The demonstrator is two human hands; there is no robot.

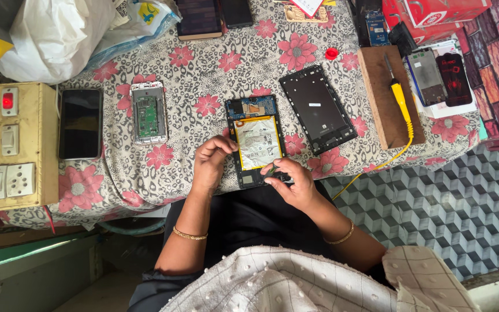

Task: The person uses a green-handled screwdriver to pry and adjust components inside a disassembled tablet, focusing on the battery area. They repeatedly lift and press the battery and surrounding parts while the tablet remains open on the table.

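Tablet (pixel 256 141), opened, lies flat between both hands: left hand (pixel 210 163) pinches its left edge to steady it, right hand (pixel 291 182) pinches something small at the bottom edge.

Tablecloth (pixel 215 75) is cream with a grey leopard-ish print and pink flowers. The opened tablet (pixel 255 141) has a black frame, silvery-white battery with yellow edging and a blue board. Yellow-handled soldering iron (pixel 401 101) near the right edge, on a brown wooden block (pixel 379 110). Tiny red cap (pixel 332 53).
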